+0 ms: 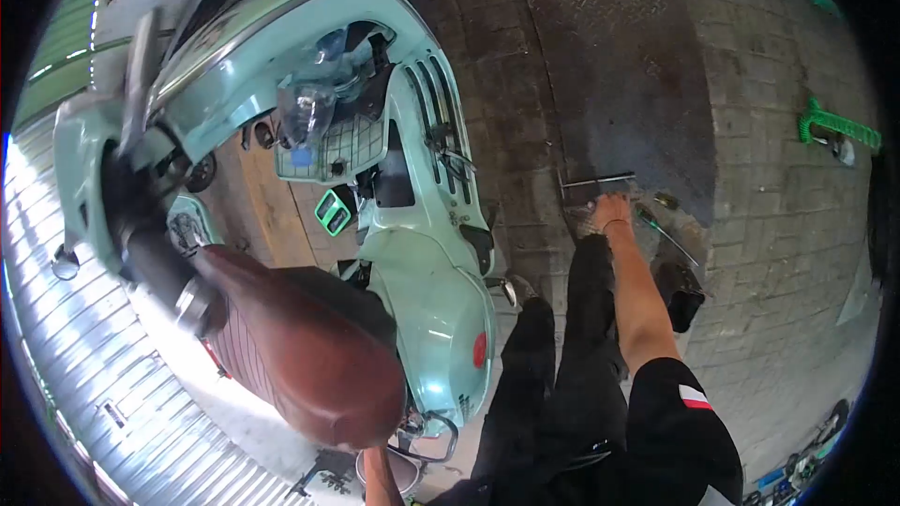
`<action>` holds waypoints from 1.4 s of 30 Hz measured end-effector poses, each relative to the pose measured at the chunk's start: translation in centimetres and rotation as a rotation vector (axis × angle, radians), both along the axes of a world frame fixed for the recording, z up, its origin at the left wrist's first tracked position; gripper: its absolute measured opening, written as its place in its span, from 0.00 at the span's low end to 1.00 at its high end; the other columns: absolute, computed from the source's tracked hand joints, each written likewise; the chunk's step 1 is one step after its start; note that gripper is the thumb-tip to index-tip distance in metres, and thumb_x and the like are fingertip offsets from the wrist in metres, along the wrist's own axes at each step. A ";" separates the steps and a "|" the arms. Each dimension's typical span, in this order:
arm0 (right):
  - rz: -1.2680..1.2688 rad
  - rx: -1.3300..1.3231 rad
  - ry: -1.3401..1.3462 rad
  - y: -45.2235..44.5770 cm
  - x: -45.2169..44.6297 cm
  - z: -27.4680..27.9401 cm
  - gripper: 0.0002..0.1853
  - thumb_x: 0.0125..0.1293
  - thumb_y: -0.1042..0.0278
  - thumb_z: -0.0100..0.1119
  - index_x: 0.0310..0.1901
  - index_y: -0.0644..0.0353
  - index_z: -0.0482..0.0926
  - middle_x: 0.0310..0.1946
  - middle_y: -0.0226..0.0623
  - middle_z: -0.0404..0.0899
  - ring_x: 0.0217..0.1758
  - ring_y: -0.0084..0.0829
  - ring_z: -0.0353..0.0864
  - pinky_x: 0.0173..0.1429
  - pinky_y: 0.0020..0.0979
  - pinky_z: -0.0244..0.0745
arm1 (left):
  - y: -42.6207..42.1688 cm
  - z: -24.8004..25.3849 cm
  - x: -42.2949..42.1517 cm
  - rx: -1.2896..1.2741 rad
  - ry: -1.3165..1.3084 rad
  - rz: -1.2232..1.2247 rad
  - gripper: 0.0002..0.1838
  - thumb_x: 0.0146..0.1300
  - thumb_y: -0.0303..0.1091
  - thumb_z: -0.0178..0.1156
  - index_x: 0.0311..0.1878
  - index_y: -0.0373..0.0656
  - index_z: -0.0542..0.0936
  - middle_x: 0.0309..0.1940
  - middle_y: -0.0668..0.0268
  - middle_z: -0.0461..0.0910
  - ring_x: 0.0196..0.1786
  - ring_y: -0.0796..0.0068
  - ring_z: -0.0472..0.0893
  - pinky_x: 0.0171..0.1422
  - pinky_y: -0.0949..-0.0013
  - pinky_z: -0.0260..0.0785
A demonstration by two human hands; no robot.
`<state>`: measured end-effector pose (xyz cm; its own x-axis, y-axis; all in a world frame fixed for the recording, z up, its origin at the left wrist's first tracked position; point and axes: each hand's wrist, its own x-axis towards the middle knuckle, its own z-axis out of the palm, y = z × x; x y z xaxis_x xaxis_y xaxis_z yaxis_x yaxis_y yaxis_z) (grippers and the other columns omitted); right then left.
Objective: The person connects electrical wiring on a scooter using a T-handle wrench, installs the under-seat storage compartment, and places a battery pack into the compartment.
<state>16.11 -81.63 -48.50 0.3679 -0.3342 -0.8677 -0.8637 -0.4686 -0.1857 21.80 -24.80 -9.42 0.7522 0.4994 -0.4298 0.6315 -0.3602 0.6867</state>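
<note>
My right hand (pixel 611 213) reaches down to the floor beside my leg, just below a metal bar like a T-handle (pixel 598 180). Its fingers are too small and partly hidden, so what they hold, if anything, is unclear. Close by on its right lies a green-handled screwdriver (pixel 667 236). My left forearm (pixel 380 478) comes up at the bottom edge, and the hand itself is hidden behind the brown seat (pixel 347 384). That seat belongs to a mint-green scooter (pixel 422 295) on my left.
A dark pouch or shoe (pixel 680 292) sits right of my leg. A green coiled hose (pixel 839 122) lies far right. Beside the scooter's opened front are a light-green basket (pixel 349 150) with a clear plastic bottle (pixel 307 112), and a bright green box (pixel 334 211).
</note>
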 end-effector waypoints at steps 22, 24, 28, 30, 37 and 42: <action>0.192 -0.126 -1.291 7.6 29.8 -2.8 0.22 0.55 0.77 0.58 0.54 0.54 0.81 0.55 0.45 0.77 0.64 0.48 0.74 0.70 0.47 0.69 | 2.9 -3.4 -0.1 0.072 0.100 0.156 0.21 0.71 0.39 0.57 0.62 0.40 0.73 0.51 0.62 0.79 0.52 0.65 0.79 0.57 0.59 0.73; 0.280 -0.195 -1.234 9.4 31.9 -4.5 0.16 0.58 0.74 0.56 0.49 0.54 0.82 0.53 0.43 0.78 0.61 0.45 0.76 0.65 0.46 0.72 | 3.4 -3.8 0.7 0.046 0.094 0.138 0.21 0.71 0.40 0.57 0.62 0.41 0.73 0.52 0.62 0.79 0.53 0.64 0.79 0.58 0.59 0.72; 0.177 -0.224 -1.011 9.7 32.5 -1.9 0.17 0.56 0.74 0.59 0.49 0.54 0.84 0.51 0.41 0.78 0.59 0.44 0.78 0.59 0.46 0.78 | 4.8 -3.8 1.7 -0.024 0.088 0.100 0.22 0.71 0.41 0.57 0.63 0.41 0.73 0.53 0.62 0.79 0.55 0.64 0.79 0.60 0.59 0.72; 0.101 -0.118 -0.979 8.5 29.2 1.2 0.16 0.60 0.73 0.61 0.51 0.59 0.83 0.51 0.42 0.80 0.56 0.40 0.81 0.55 0.42 0.79 | 5.6 -3.7 1.4 -0.073 0.089 0.082 0.22 0.71 0.41 0.56 0.64 0.42 0.72 0.54 0.62 0.79 0.56 0.63 0.79 0.61 0.58 0.72; -0.738 0.741 -0.859 11.8 7.6 19.0 0.20 0.71 0.67 0.60 0.61 0.68 0.76 0.56 0.40 0.81 0.61 0.30 0.76 0.66 0.32 0.70 | 8.8 -3.7 -1.5 -0.461 0.021 0.027 0.23 0.72 0.43 0.56 0.65 0.43 0.72 0.56 0.62 0.79 0.58 0.62 0.78 0.64 0.58 0.71; -0.592 0.713 -0.502 24.8 -7.0 26.8 0.34 0.73 0.66 0.58 0.74 0.70 0.58 0.67 0.44 0.71 0.66 0.35 0.72 0.70 0.33 0.66 | 8.2 -2.7 -1.4 -0.862 -0.022 0.049 0.19 0.74 0.46 0.55 0.63 0.51 0.74 0.59 0.69 0.78 0.58 0.68 0.77 0.56 0.55 0.71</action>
<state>9.08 -56.78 -21.72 0.6844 -0.0506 -0.7274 -0.6664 0.3616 -0.6521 20.40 -16.57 -12.07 0.7507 0.0378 -0.6596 0.6163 0.3197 0.7197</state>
